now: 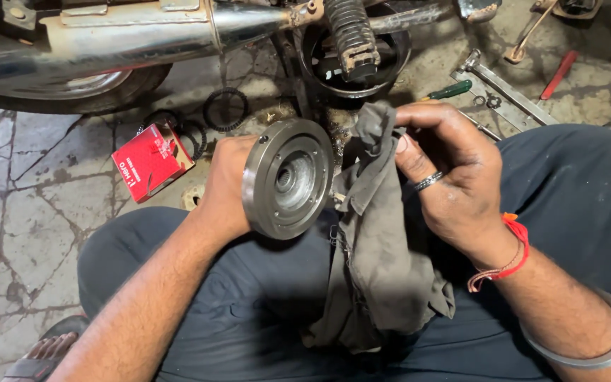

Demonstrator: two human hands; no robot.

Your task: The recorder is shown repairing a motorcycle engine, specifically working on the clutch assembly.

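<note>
My left hand (224, 185) grips a round grey metal clutch hub (288, 178) from behind, its hollow face turned to the right. My right hand (447, 173), wearing a ring, pinches a dirty grey rag (380, 262) near its top. The rag hangs down over my dark trousers, just right of the hub and close to its rim. Both hands are held above my lap.
A red cardboard box (151, 161) lies on the cracked tiled floor, with toothed clutch rings (225, 109) beside it. A chrome exhaust pipe (129, 39), footpeg (351, 35) and open engine housing (355, 64) are ahead. A green-handled screwdriver (450, 90), red tool (559, 73) and metal bar (507, 90) lie at right.
</note>
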